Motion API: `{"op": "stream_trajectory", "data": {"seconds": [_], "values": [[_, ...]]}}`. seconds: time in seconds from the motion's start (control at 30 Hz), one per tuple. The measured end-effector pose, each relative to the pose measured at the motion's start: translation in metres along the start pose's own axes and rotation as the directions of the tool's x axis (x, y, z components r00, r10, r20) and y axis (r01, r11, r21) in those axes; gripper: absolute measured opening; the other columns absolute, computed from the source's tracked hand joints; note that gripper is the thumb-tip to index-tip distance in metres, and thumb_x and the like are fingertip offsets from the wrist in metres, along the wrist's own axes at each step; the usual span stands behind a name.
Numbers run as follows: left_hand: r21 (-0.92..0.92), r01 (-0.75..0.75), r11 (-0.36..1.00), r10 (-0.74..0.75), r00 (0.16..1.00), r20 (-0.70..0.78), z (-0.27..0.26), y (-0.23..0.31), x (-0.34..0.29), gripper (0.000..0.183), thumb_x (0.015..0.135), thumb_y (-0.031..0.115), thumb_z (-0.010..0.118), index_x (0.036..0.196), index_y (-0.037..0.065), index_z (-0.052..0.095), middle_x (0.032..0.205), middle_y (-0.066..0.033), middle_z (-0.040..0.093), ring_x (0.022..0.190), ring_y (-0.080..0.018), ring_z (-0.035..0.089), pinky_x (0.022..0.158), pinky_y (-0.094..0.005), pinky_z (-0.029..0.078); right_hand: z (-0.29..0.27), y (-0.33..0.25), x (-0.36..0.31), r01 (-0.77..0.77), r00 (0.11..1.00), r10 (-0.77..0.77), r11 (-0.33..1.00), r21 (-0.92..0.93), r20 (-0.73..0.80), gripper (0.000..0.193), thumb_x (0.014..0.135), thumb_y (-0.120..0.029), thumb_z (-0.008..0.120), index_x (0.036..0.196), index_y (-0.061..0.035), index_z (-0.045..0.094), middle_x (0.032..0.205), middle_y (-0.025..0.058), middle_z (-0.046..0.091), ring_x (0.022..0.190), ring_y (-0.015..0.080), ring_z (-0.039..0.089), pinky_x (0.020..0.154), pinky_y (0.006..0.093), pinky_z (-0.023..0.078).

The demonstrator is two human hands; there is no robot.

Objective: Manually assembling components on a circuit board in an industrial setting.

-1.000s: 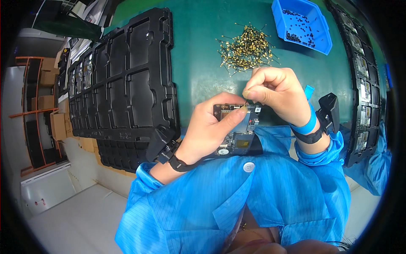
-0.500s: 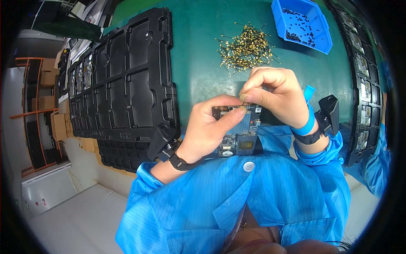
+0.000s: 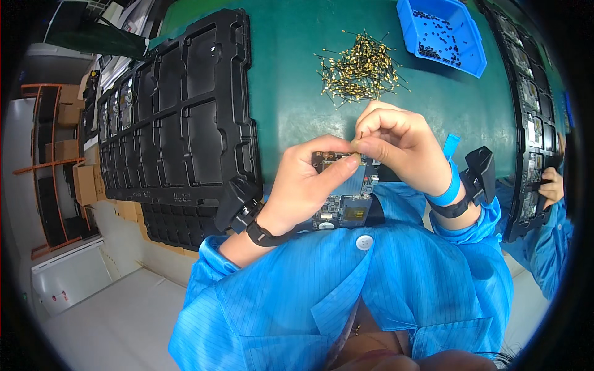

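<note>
My left hand (image 3: 301, 182) grips a dark green circuit board (image 3: 334, 209) by its left side, thumb lying across the top of its face. The board is held upright in front of my chest, with chips, a silver round part and a blue area showing. My right hand (image 3: 396, 136) is at the board's top edge, thumb and forefinger pinched on a thin cable, mostly hidden by the fingertips. Both thumbs nearly meet there. Beyond my hands lies a pile of short black cables with gold ends (image 3: 362, 68) on the green table mat (image 3: 284, 80).
A blue bin (image 3: 442, 37) with small black parts stands at the far right. Black compartment trays (image 3: 204, 123) are stacked at left, some holding boards. Another tray of boards (image 3: 531, 136) runs along the right, where another person's hand (image 3: 550, 187) touches it.
My right fingers have shifted slightly and curled more tightly at the board's top edge. The board has tilted a little. The other person's hand has appeared at the right tray.
</note>
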State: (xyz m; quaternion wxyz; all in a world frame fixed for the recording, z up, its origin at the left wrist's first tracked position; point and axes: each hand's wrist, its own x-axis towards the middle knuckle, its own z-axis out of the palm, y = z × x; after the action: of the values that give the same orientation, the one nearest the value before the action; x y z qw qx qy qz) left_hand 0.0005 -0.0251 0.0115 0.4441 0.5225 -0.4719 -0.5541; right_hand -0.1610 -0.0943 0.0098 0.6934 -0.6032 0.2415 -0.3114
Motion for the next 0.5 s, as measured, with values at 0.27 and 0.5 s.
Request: {"op": "stream_trajectory", "data": {"seconds": [0.27,0.5], "values": [[-0.263,0.267,0.927,-0.214,0.953,0.214,-0.003,-0.002,-0.003,0.024,0.076,0.006,0.064,0.097,-0.005,0.058,0.085,-0.007,0.063,0.08,-0.0089,0.058,0.07,-0.0216,0.047,0.004,0.004,-0.016,0.043,0.994,-0.045,0.999,-0.032,-0.098,0.004,0.08,-0.003,0.056,0.079,-0.0004,0.054,0.082,0.0033,0.05,0.076,0.0099,0.047,0.067,0.0236,0.039],[-0.183,0.282,0.942,-0.268,0.958,0.101,0.0,0.009,-0.002,0.021,0.076,0.004,0.063,0.095,-0.002,0.059,0.083,-0.0034,0.062,0.075,-0.0071,0.056,0.066,-0.0205,0.045,0.002,0.003,-0.009,0.091,0.993,-0.103,0.978,-0.188,-0.059,0.005,0.078,-0.002,0.058,0.078,-0.0012,0.053,0.08,0.0044,0.05,0.074,0.0126,0.048,0.066,0.0249,0.04]]}}
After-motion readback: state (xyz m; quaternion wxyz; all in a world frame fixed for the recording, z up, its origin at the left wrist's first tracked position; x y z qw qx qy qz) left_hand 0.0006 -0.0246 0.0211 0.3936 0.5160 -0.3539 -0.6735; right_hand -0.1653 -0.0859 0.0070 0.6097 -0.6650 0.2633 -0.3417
